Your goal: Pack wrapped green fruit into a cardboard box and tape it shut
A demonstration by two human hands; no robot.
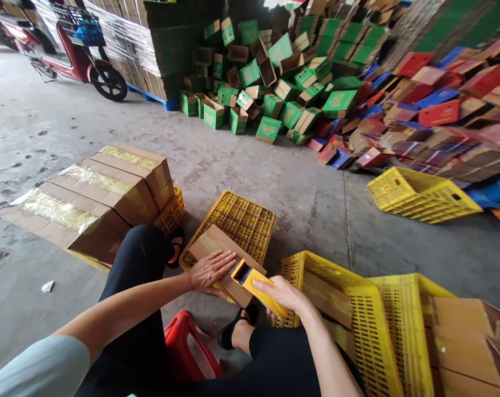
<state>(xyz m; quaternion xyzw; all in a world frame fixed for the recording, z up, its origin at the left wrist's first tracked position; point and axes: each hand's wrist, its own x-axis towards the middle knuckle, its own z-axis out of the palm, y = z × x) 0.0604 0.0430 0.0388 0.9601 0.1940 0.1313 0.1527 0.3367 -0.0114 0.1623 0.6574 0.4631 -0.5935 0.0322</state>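
Note:
My left hand [212,270] lies flat on a brown cardboard box [217,242], fingers stretched out. A strip of tape runs along the top of this box. The box rests on an upturned yellow plastic crate [250,215] in front of me. My right hand [283,292] grips a yellow handheld tool [256,281] with a dark rectangular opening in its head; its exact kind is unclear. The head is over the box's right end, near my left fingertips; whether it touches the cardboard I cannot tell.
Taped cardboard boxes [105,182] stand on a crate at left. Yellow crates [366,309] holding cardboard are at right, another crate [419,193] beyond. A red stool [184,336] is below me. Green cartons [269,129] and red-blue cartons [438,113] pile up behind; a scooter [72,49] stands back left.

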